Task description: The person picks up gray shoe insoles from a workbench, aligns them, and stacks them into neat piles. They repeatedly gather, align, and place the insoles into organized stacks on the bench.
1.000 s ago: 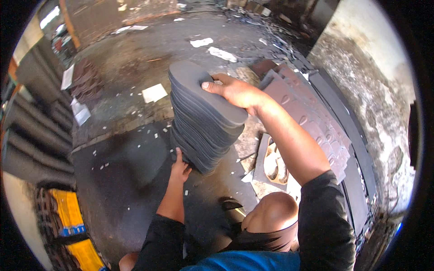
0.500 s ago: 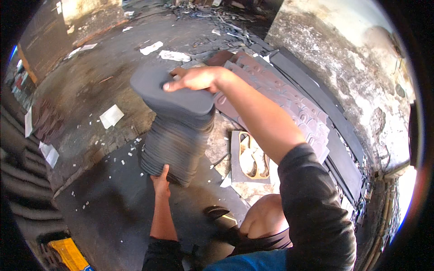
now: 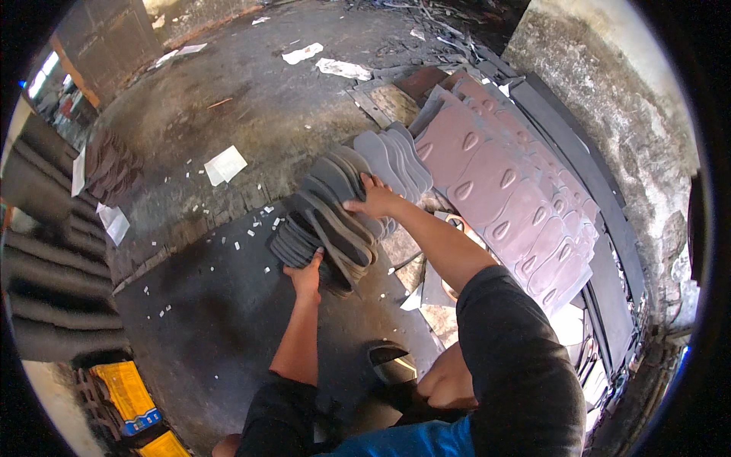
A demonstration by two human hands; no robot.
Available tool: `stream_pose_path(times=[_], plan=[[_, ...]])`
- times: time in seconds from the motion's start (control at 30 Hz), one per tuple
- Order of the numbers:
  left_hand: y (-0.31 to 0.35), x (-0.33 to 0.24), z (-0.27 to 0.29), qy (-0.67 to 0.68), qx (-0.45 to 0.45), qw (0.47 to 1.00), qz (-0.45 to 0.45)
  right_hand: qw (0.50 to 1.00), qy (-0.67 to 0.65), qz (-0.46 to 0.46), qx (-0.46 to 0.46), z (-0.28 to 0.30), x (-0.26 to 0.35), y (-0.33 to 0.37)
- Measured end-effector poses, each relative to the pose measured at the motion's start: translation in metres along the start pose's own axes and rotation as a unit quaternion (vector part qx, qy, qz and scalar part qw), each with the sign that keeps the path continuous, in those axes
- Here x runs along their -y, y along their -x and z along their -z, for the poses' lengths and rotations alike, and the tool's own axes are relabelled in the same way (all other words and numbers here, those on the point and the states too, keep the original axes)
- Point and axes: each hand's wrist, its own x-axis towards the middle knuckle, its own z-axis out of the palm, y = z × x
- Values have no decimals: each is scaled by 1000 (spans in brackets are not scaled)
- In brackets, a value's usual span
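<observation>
A stack of dark grey foam shoe soles (image 3: 335, 199) lies tipped over and fanned out in front of me, with its lighter soles (image 3: 388, 156) toward the far right. My left hand (image 3: 306, 276) grips the near lower end of the stack, thumb on top and fingers partly hidden behind it. My right hand (image 3: 375, 199) is closed over the soles near the middle, fingers spread along their edges. Between the two hands, a few soles stand apart with gaps between them. The underside of the stack is hidden.
Brown foam sheets (image 3: 502, 190) with sole-shaped cuts are piled to the right. Black strips (image 3: 567, 141) lie along the stained wall. My forearm partly covers a sole-shaped metal cutter (image 3: 454, 222). Paper (image 3: 225, 165) and white scraps litter the floor. A yellow package (image 3: 124, 392) sits lower left.
The stack has gone from nearly upright to tipped and fanned out toward the right. My right hand has come down from its top to its middle. The view has shifted a little.
</observation>
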Motion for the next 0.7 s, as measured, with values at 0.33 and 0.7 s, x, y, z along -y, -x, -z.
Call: stream_pose_path(times=[0.33,0.7], plan=[[50,29,-23,-329,-274,866,-257,998,-2,-5,-55,-7,-11,-3],[67,11,-19,17,51,990,-130,980,-125,140,-67,-32,6,57]])
